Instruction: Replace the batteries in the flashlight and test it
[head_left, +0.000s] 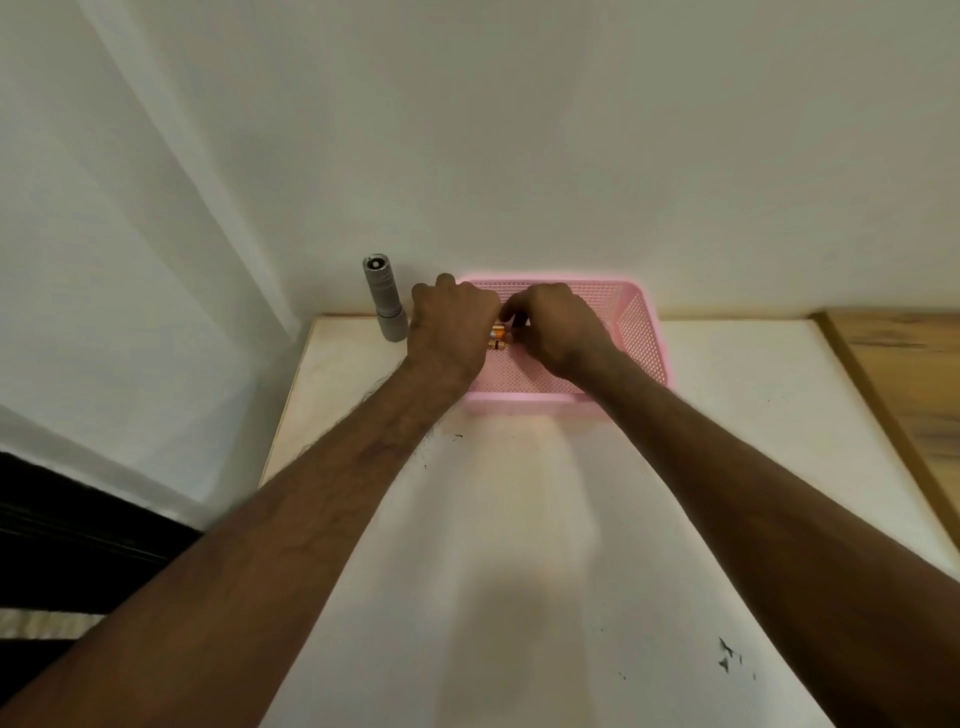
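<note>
A grey flashlight (384, 300) stands upright at the table's far left corner against the wall, head down, its open tail end facing up. Beside it on the right sits a pink mesh basket (641, 332). Both of my hands reach into the basket. My left hand (451, 332) is closed around orange and gold batteries (498, 336), which peek out between the two hands. My right hand (561, 330) pinches at the same batteries with its fingertips. How many batteries there are stays hidden by my fingers.
The white table (519, 519) runs toward me, with dark specks near the front right. A wooden board (904, 374) borders the table's right side. The white wall rises directly behind the basket. The table's left edge drops off to a dark area.
</note>
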